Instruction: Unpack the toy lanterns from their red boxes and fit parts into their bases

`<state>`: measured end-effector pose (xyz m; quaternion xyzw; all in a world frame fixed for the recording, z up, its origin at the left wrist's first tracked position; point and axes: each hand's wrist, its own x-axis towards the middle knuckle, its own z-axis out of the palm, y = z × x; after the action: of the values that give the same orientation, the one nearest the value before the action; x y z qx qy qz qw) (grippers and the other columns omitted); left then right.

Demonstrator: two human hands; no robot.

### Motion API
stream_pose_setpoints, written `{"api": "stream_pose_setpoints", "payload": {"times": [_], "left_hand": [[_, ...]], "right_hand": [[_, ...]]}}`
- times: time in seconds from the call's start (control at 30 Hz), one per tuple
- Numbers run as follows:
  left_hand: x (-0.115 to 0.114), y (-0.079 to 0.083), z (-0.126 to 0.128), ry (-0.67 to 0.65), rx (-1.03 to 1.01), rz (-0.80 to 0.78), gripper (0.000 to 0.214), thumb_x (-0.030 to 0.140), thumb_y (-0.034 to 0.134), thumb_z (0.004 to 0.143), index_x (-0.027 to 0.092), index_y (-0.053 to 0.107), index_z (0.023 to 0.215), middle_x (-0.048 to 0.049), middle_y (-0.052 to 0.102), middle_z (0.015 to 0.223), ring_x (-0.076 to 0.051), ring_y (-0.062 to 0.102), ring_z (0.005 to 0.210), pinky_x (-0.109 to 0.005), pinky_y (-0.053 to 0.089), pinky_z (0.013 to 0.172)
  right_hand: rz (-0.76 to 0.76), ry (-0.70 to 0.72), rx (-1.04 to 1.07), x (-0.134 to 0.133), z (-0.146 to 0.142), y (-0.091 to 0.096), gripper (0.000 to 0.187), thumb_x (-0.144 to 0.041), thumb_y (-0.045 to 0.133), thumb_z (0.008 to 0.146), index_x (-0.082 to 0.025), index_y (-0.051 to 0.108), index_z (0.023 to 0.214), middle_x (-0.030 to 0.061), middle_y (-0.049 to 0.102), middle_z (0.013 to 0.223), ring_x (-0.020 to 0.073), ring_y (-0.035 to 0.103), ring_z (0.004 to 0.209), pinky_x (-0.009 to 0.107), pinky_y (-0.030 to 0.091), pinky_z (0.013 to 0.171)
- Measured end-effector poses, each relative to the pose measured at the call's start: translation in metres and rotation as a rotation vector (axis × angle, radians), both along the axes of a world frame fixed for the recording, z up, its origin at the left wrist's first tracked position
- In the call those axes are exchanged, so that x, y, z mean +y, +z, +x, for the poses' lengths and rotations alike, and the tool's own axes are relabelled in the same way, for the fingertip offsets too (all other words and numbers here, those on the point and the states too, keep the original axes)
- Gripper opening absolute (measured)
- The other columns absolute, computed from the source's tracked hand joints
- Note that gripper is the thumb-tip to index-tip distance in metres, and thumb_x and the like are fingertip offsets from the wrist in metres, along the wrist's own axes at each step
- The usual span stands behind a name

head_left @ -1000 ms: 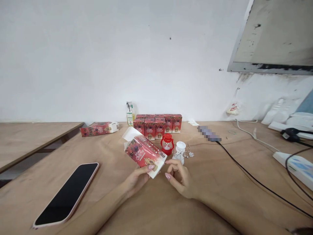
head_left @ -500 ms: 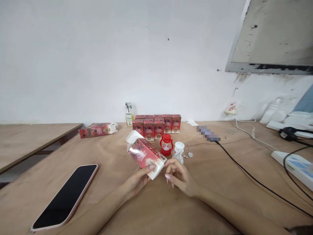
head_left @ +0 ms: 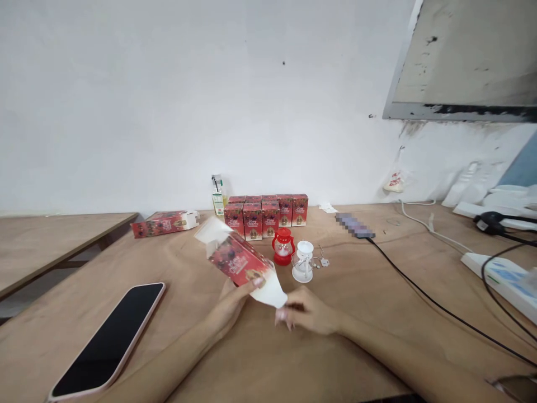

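Note:
My left hand (head_left: 235, 299) grips a red printed carton (head_left: 235, 259), tilted, with white flaps open at both ends. My right hand (head_left: 305, 313) is curled just under the carton's near white flap (head_left: 271, 291), fingertips bent down and slightly blurred. Just beyond stand a small red lantern (head_left: 283, 247) and a small white lantern (head_left: 303, 261) on the wooden table (head_left: 361, 313).
Several red cartons (head_left: 265, 210) stand in rows by the wall, beside a small green-labelled bottle (head_left: 217, 196). Another carton (head_left: 163, 223) lies on its side at left. A phone (head_left: 108, 338) lies near left. Black cable (head_left: 436, 308) and a power strip (head_left: 499, 279) are at right.
The carton has tipped further over and shifted left in my left hand. Its near flap now hangs open. My right hand dropped lower, under that flap.

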<state>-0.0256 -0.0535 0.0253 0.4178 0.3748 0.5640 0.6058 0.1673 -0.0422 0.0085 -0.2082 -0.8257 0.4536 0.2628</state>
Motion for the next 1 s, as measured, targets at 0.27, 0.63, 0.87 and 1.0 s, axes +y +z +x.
{"api": "stream_pose_setpoints", "payload": {"times": [0.27, 0.63, 0.87, 1.0], "left_hand": [[0.014, -0.001, -0.011, 0.031, -0.223, -0.105, 0.053, 0.031, 0.074, 0.066, 0.014, 0.055, 0.113, -0.0104, 0.063, 0.115, -0.027, 0.055, 0.112, -0.037, 0.042, 0.099], [0.005, -0.005, -0.007, -0.201, -0.263, -0.174, 0.057, 0.036, 0.074, 0.066, 0.014, 0.055, 0.115, -0.0114, 0.064, 0.112, -0.029, 0.052, 0.116, -0.041, 0.04, 0.102], [0.004, -0.008, -0.004, -0.254, -0.284, -0.205, 0.058, 0.035, 0.073, 0.067, 0.013, 0.053, 0.117, -0.0122, 0.064, 0.112, -0.028, 0.053, 0.115, -0.041, 0.038, 0.103], [0.005, -0.004, -0.004, -0.196, -0.323, -0.215, 0.051, 0.03, 0.073, 0.067, 0.013, 0.055, 0.112, -0.0101, 0.066, 0.109, -0.027, 0.055, 0.112, -0.038, 0.039, 0.103]], "right_hand": [[0.468, -0.212, -0.139, -0.01, -0.008, -0.002, 0.018, -0.026, 0.049, 0.085, -0.017, 0.057, 0.099, 0.0004, 0.061, 0.076, 0.0093, 0.053, 0.059, 0.021, 0.04, 0.058], [0.831, -0.324, -0.186, 0.001, -0.003, -0.007, 0.029, -0.017, 0.04, 0.085, -0.022, 0.049, 0.112, 0.0022, 0.057, 0.082, 0.0126, 0.051, 0.064, 0.023, 0.035, 0.054], [0.946, -0.342, -0.353, -0.004, -0.011, -0.01, 0.016, -0.018, 0.04, 0.083, -0.016, 0.051, 0.094, 0.0045, 0.063, 0.081, 0.0149, 0.054, 0.062, 0.027, 0.029, 0.049], [0.961, -0.39, -0.432, -0.004, -0.014, -0.012, 0.014, -0.017, 0.038, 0.084, -0.014, 0.049, 0.093, 0.0049, 0.063, 0.076, 0.0154, 0.054, 0.058, 0.028, 0.028, 0.05]]}}
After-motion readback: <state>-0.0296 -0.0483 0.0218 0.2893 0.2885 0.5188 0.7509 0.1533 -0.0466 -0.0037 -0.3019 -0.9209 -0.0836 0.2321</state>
